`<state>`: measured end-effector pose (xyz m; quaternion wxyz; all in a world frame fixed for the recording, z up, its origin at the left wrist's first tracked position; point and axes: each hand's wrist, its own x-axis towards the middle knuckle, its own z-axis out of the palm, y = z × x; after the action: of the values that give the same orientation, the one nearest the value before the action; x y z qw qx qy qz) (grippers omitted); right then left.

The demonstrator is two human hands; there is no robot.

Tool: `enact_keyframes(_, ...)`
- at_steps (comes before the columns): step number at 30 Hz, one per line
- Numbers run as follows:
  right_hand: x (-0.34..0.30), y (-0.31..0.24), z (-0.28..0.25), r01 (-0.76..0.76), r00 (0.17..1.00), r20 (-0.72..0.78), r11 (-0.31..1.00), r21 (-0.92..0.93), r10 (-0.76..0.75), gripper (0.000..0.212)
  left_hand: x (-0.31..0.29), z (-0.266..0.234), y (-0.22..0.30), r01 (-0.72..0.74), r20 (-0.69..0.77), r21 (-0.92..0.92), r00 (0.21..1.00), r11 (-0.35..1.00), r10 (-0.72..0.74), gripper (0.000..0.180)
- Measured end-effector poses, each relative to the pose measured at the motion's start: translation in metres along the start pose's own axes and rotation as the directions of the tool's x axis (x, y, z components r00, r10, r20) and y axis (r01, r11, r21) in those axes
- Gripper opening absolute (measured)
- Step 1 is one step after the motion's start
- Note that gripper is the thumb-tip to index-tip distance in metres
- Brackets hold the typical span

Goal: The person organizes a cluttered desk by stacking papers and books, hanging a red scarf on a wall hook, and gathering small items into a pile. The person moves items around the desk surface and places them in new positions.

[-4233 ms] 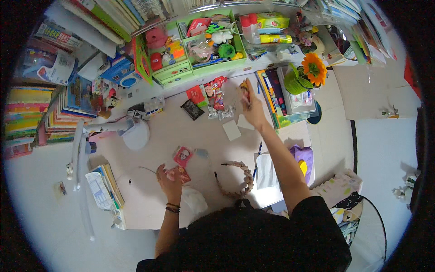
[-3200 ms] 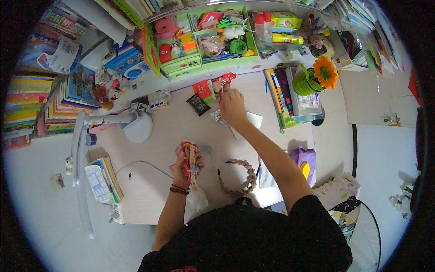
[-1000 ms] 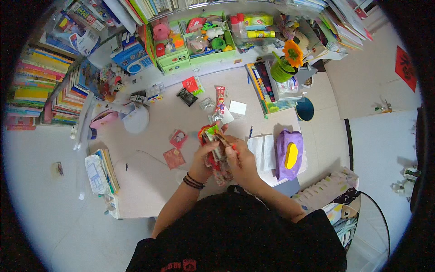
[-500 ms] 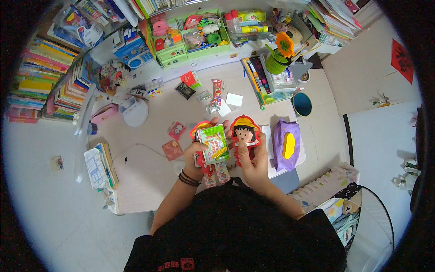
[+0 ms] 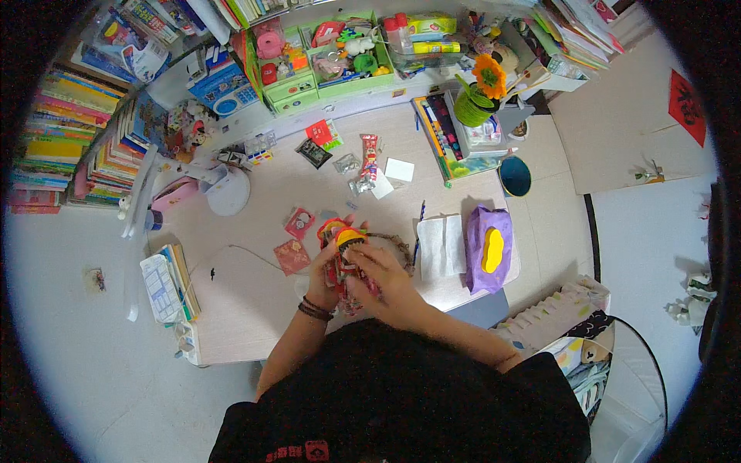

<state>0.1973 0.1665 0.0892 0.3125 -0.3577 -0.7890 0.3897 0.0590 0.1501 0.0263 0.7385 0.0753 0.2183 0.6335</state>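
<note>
In front of my chest, both hands are closed on a red cartoon-girl-shaped case with a yellow hat (image 5: 350, 237). My left hand (image 5: 321, 276) wraps its left side, dark bracelets at the wrist. My right hand (image 5: 390, 282) presses over its front with the fingers, covering most of the figure. A second red and yellow edge shows behind the hat, at the upper left. The lower part is hidden by my hands. A brown cord or strap (image 5: 401, 245) curves over the table just beyond my right hand.
Two small red packets (image 5: 293, 257) lie left of my hands. Farther back are a red snack wrapper (image 5: 370, 150), white cards (image 5: 399, 170) and a dark packet (image 5: 314, 153). To the right lie a white tissue (image 5: 441, 245), a pen (image 5: 417, 251) and a purple wipes pack (image 5: 488, 248).
My right hand has moved left, bringing its cartoon-girl piece against the one in my left hand. The green packet no longer shows. The tissue, pen and cord are now uncovered.
</note>
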Motion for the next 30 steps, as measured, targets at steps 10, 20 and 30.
enact_keyframes(10, 0.111, 0.208, 0.03, -0.421, 0.898, -0.187, 0.9, -0.114, 0.397, 0.022, 0.003, -0.05, 0.023, 0.039, -0.106, -0.179, 0.993, 0.983, -0.059, 0.068)
enact_keyframes(20, 0.163, 0.286, 0.068, -0.517, 0.848, -0.354, 0.766, -0.383, 0.395, 0.031, 0.016, -0.054, 0.041, -0.013, -0.205, -0.065, 0.979, 0.998, -0.001, 0.066)
enact_keyframes(30, 0.099, 0.134, 0.027, -0.358, 0.915, -0.213, 0.933, -0.043, 0.342, 0.025, 0.031, -0.041, 0.046, -0.062, -0.258, 0.045, 0.964, 0.997, 0.072, 0.056)
